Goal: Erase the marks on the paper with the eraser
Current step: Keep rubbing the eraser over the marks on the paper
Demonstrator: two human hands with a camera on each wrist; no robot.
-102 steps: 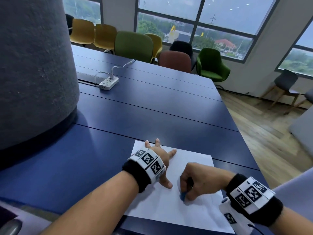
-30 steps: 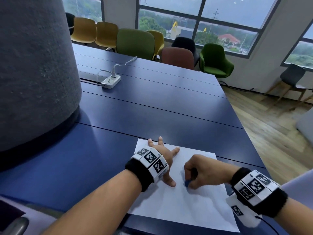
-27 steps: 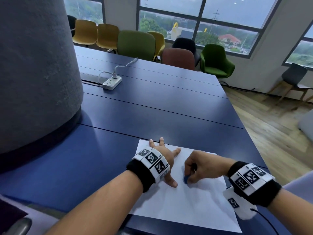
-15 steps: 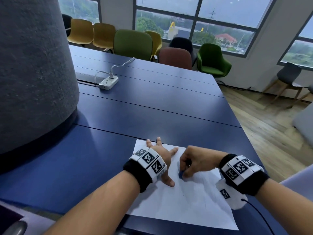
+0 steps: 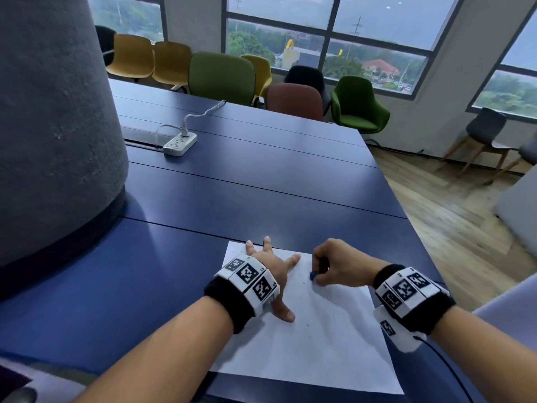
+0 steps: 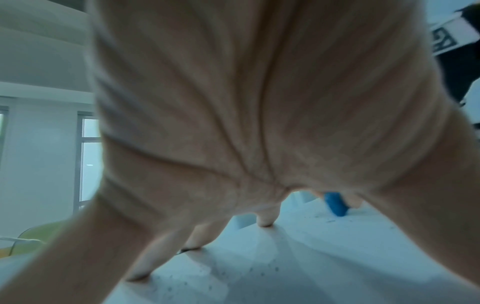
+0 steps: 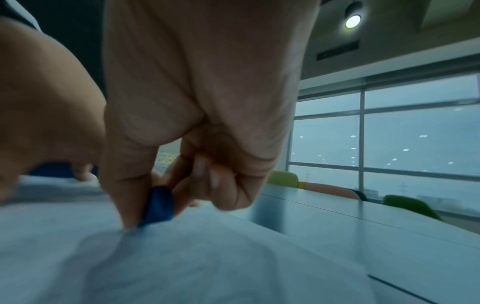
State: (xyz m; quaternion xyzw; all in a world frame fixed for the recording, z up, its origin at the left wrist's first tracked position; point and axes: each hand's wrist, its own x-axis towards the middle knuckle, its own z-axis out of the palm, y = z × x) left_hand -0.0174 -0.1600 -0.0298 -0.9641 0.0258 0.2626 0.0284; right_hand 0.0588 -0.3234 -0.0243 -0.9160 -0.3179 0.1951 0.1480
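Observation:
A white sheet of paper lies on the dark blue table near its front edge. My left hand rests spread on the sheet's upper left part, fingers straight, pressing it flat. My right hand pinches a small blue eraser between thumb and fingers, its tip down on the paper near the far edge. The eraser shows clearly in the right wrist view, and in the left wrist view the eraser stands beyond my spread fingers. Dark crumbs dot the sheet.
A large grey round column rises at the left of the table. A white power strip with its cord lies further back. Coloured chairs line the far side. Wooden floor lies past the table's right edge.
My right hand has carried the eraser up the sheet, from near the thumb of my left hand toward the paper's far edge. The left hand stays pressed in the same place.

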